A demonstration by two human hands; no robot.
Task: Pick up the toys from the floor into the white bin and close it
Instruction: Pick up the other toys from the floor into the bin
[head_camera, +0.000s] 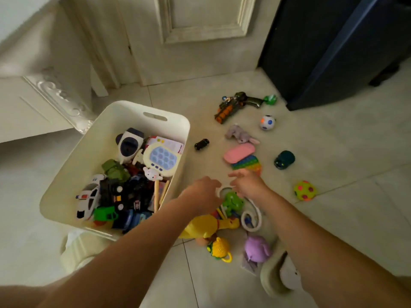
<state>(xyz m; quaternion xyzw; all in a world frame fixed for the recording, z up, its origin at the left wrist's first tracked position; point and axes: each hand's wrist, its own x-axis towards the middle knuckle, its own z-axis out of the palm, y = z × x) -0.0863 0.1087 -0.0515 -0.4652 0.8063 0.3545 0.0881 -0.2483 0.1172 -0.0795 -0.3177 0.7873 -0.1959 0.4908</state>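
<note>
The white bin (106,134) stands open on the floor at the left, filled with several toys such as a police car and a pop-button game. My left hand (201,193) hovers just right of the bin's near corner, fingers apart, holding nothing. My right hand (248,183) reaches beside it, fingers spread and empty, above a green frog toy (233,202) and a white ring (252,218). Below them lie a yellow toy (206,226), a yellow-green knitted toy (219,248) and a purple soft toy (256,248).
Farther out on the tiles lie a toy gun (235,106), a white spotted ball (267,122), a grey plush (240,134), a black car (201,144), a pink pad (239,152) over a rainbow pop mat (250,165), a dark green car (284,160) and a yellow-green ball (305,190). A dark cabinet (333,52) stands at the back right.
</note>
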